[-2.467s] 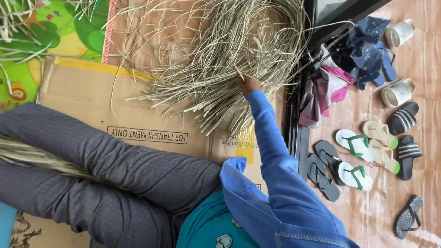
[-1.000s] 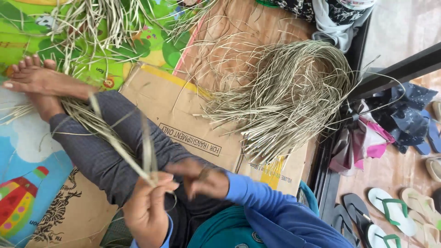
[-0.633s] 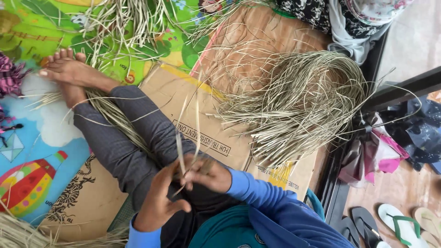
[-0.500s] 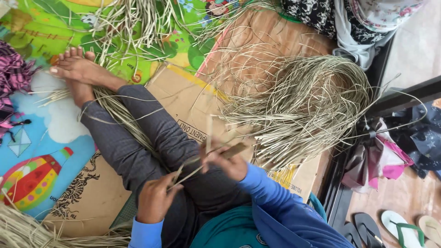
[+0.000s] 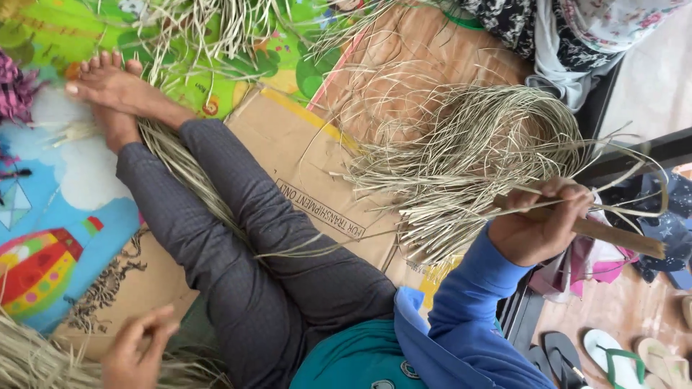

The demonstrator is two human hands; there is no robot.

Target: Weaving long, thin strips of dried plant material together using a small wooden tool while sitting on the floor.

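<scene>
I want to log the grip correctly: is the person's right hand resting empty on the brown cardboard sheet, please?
No, the right hand is raised beside the pile of dried straw strips, gripping a flat tan strip.

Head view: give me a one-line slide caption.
Seated on cardboard, right hand grips a flat stick beside dried straw strips; left hand touches straw.
</scene>
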